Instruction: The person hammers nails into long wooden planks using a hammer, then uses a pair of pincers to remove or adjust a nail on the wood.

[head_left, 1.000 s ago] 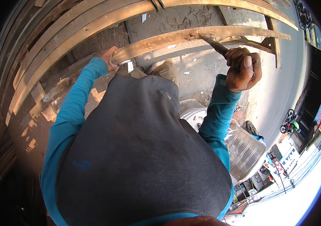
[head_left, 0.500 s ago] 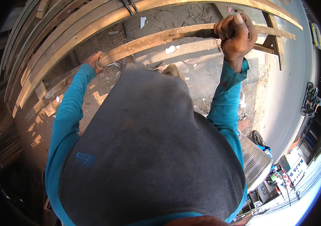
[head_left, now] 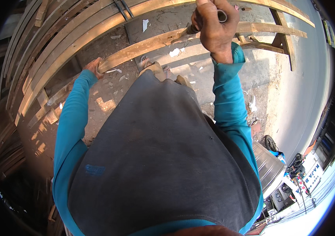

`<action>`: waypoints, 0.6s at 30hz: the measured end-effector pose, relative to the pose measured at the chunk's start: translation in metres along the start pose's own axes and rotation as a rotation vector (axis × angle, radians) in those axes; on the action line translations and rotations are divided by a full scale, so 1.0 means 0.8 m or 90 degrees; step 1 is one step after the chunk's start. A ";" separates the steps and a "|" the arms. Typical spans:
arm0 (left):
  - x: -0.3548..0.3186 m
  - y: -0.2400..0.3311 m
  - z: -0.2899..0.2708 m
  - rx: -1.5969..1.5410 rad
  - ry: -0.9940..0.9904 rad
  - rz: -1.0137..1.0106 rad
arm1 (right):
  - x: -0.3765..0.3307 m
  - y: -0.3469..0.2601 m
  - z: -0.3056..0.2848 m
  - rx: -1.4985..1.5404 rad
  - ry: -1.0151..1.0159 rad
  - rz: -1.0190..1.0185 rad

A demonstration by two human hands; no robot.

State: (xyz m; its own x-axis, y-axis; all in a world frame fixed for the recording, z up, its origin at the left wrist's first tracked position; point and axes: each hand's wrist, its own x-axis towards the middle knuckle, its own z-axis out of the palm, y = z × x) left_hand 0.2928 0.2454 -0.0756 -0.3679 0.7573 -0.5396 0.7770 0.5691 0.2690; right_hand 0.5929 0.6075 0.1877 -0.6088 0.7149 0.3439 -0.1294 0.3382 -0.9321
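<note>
A long wooden batten point(head_left: 144, 48) runs across in front of me, from my left hand up toward the far right. My left hand point(head_left: 93, 67) is closed round its near-left end. My right hand point(head_left: 216, 29) is raised over the batten's middle, its fingers wrapped round a tubular tool point(head_left: 222, 16) with a hollow round end. The tool's narrower shaft point(head_left: 192, 30) points left from the fist and meets or overlaps the batten; its working end cannot be made out clearly.
Several long beams point(head_left: 59, 59) curve along the far left, with two dark rods point(head_left: 123, 10) across them. A wooden support point(head_left: 285, 39) stands at the right. Debris point(head_left: 175, 52) lies on the ground. A road point(head_left: 309, 94) with parked motorbikes is further right.
My right hand has moved left and farther away with the tool, whose hollow end now faces me. My left hand has shifted slightly and stays on the batten's end.
</note>
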 end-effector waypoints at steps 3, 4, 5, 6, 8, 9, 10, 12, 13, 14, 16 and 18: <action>-0.006 -0.008 0.014 0.036 0.065 0.025 | -0.016 -0.023 0.034 -0.086 -0.157 -0.087; 0.000 -0.003 0.007 0.009 0.016 0.012 | -0.014 -0.025 0.027 -0.089 -0.204 -0.103; 0.002 0.004 0.002 -0.017 -0.033 -0.002 | -0.003 0.001 -0.017 0.057 -0.135 -0.040; 0.000 0.001 0.007 -0.015 -0.021 0.009 | 0.013 0.026 -0.063 0.209 -0.062 0.002; 0.012 0.012 0.009 -0.026 0.021 0.037 | 0.022 0.027 -0.060 0.182 -0.040 -0.005; 0.000 0.016 0.004 -0.017 0.006 0.016 | 0.015 0.027 -0.054 0.202 -0.014 0.006; -0.002 0.021 -0.002 -0.008 -0.009 -0.005 | 0.017 0.031 -0.051 0.200 0.039 0.007; 0.005 0.017 0.010 -0.003 0.024 0.012 | 0.016 0.025 -0.042 0.160 0.113 -0.001; 0.000 0.011 0.007 0.009 0.044 0.027 | 0.010 0.025 -0.031 0.123 0.197 0.004; 0.002 0.005 0.004 0.016 0.039 0.016 | 0.008 0.024 -0.018 0.135 0.197 0.011; 0.002 0.017 -0.001 -0.007 0.010 0.004 | 0.002 0.017 0.015 0.001 0.111 0.024; -0.006 0.024 -0.013 -0.009 -0.008 0.009 | -0.001 0.019 0.018 -0.068 0.069 0.035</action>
State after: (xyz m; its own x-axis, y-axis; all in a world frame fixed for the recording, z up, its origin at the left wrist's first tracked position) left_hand 0.3047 0.2558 -0.0595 -0.3505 0.7610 -0.5459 0.7744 0.5633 0.2881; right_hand 0.5797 0.6034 0.1714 -0.5236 0.7944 0.3078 -0.0108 0.3550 -0.9348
